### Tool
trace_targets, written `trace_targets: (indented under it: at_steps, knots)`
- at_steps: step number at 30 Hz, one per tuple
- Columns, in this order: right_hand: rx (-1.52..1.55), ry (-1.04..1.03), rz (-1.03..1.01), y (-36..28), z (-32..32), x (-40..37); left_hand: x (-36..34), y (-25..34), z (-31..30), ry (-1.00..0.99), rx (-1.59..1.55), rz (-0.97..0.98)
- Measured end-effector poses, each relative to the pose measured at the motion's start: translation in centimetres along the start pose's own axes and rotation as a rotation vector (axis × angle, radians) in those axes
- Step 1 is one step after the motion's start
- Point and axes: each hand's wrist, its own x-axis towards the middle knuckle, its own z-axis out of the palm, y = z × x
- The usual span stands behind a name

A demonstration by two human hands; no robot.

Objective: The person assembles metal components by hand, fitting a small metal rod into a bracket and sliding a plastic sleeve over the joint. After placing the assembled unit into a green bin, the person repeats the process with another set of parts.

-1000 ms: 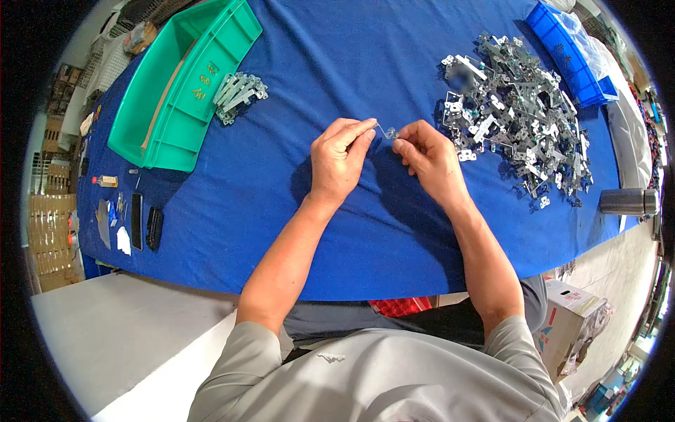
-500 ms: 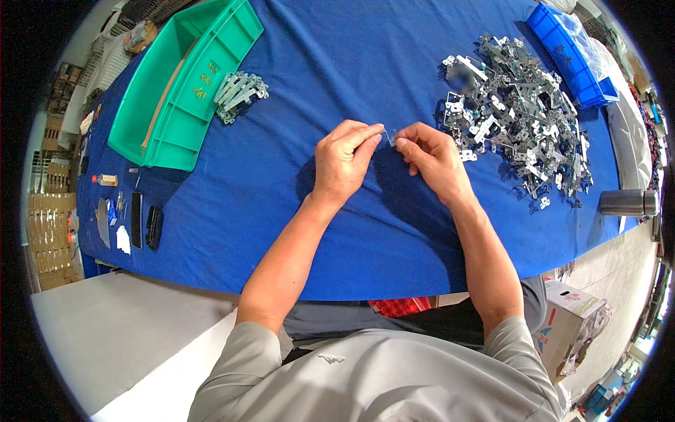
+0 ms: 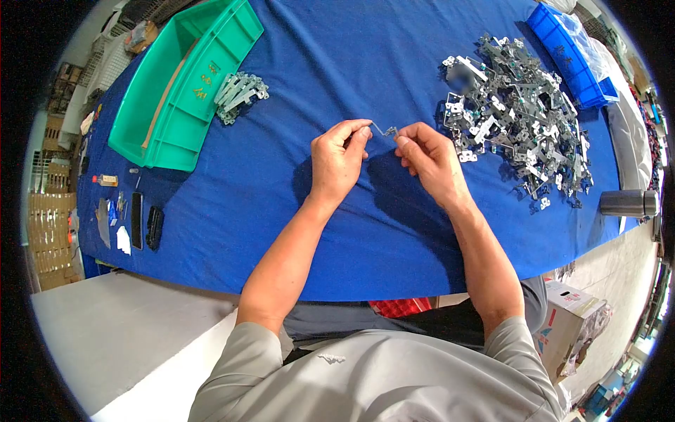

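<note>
A small, thin bent metal bracket [image 3: 384, 131] spans the gap between my two hands above the blue cloth. Its left end meets the pinched thumb and forefinger of my left hand [image 3: 337, 160]. At the other end, the closed fingertips of my right hand [image 3: 434, 160] grip it. My fingers cover both ends of the piece, so its full shape is hidden. To the right of my right hand lies a large heap of silver and black metal brackets [image 3: 517, 116]. A smaller pile of flat silver metal pieces [image 3: 238, 95] rests farther off to the left.
A green bin [image 3: 184, 133] stands at the left, with small brass-coloured pieces on its ledge. At the far right are a blue bin [image 3: 573, 60] and a steel flask [image 3: 628, 203]. A phone [image 3: 136, 221] and a black case [image 3: 154, 227] lie near the left edge.
My left hand has shifted slightly left, away from my right hand. More of the bracket now shows between them, and it appears turned.
</note>
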Motion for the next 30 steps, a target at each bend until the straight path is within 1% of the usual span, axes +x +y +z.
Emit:
trace_targets:
  at_steps: [3, 5, 8, 12, 14, 15, 18, 21, 24, 27, 30]
  knots:
    - [-0.080, -0.034, -0.040, 0.0, 0.2, -0.1, 0.0, 0.0, 0.0, -0.001, 0.004, 0.013]
    - [-0.107, -0.018, -0.048, 0.0, 0.3, -0.1, -0.1, 0.0, 0.0, -0.004, 0.017, 0.045]
    - [-0.174, 0.006, -0.070, 0.4, 0.1, 0.0, -0.2, 0.4, -0.1, -0.011, 0.046, 0.040]
    - [-0.335, 0.059, -0.164, 0.4, -0.1, 0.0, 0.1, 0.2, -0.2, 0.024, 0.149, 0.249]
    - [-0.295, 0.054, -0.118, 0.5, -0.1, 0.0, 0.0, 0.6, -0.1, 0.038, 0.165, 0.321]
    - [-0.275, 0.052, -0.095, 0.6, 0.0, 0.0, 0.0, 0.7, -0.1, 0.038, 0.163, 0.313]
    - [-0.064, 0.103, -0.065, 1.1, 0.5, 0.1, 0.0, 0.7, -0.1, 0.038, 0.176, 0.313]
    - [-0.045, 0.062, -0.050, 0.6, 0.5, 0.1, 0.0, 0.4, 0.1, 0.026, 0.215, 0.352]
    - [-0.229, 0.012, 0.005, 0.2, -0.1, 0.1, -0.1, 0.5, 0.1, -0.002, 0.226, 0.372]
    - [-0.381, 0.108, -0.244, 0.7, -0.1, 0.1, -0.2, 0.6, 0.1, -0.027, 0.222, 0.388]
    - [-0.166, 0.169, -0.190, 0.8, -0.2, 0.3, -0.2, 0.8, 0.2, -0.033, 0.218, 0.377]
